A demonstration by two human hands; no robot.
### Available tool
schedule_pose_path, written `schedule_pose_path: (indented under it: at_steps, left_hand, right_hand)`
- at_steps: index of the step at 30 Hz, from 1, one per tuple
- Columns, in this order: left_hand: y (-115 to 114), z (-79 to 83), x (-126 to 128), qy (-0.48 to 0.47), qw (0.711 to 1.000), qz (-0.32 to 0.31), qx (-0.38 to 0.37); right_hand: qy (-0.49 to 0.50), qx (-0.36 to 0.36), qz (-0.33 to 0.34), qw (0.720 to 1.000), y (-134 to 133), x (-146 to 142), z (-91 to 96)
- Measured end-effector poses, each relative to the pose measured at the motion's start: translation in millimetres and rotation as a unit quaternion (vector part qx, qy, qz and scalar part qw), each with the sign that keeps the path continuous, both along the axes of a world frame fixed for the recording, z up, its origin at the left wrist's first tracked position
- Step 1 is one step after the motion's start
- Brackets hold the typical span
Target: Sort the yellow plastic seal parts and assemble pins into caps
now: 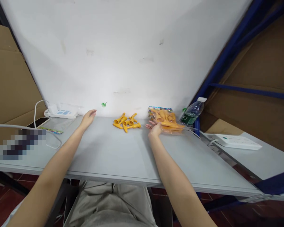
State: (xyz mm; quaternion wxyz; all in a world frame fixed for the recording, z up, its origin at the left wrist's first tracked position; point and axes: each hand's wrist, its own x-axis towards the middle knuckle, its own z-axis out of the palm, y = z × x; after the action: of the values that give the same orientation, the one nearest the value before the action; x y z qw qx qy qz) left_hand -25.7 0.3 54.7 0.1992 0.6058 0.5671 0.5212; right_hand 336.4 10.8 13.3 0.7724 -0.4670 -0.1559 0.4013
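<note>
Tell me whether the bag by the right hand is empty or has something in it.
Not empty: several orange pieces show through the clear bag. Whether it is sealed, I cannot tell.

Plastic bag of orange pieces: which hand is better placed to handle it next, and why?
Likely the right hand: it's at the bag; the left hand is beyond the loose yellow pieces.

Smooth yellow plastic pieces (131, 123) lie between the left hand (88, 118) and right hand (154, 127) on a matt grey tabletop (113, 151), a glossy, crinkled clear-plastic bag (172, 130) at the right hand, a shiny transparent plastic bottle (193, 113) beyond it.
</note>
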Motion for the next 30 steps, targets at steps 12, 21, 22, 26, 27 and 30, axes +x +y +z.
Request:
schedule_pose_path:
  at_steps: [12, 21, 22, 26, 27, 30]
  left_hand:
    - [-25, -40.8, 97, -0.244, 0.963, -0.062, -0.095]
    - [-27, -47.7, 92, -0.450, 0.827, -0.209, -0.265]
    - [-28, -44.9, 89, -0.478, 0.805, -0.226, -0.271]
    - [-31, -35.9, 74, -0.533, 0.781, -0.244, -0.217]
    - [-30, -34.7, 71, -0.530, 0.787, -0.237, -0.210]
    - [-28, -34.2, 68, -0.494, 0.814, -0.212, -0.220]
  right_hand:
    - [-0.312, 0.092, -0.044, 0.945, -40, -30, 27.0]
    - [-0.279, 0.188, 0.235, 0.912, -81, -86, 39.6]
    - [-0.257, 0.191, 0.271, 0.908, -83, -90, 40.4]
    - [-0.190, 0.165, 0.364, 0.897, -73, -94, 43.2]
    - [-0.179, 0.149, 0.368, 0.900, -68, -93, 44.0]
    - [-0.148, 0.111, 0.346, 0.920, -50, -90, 46.5]
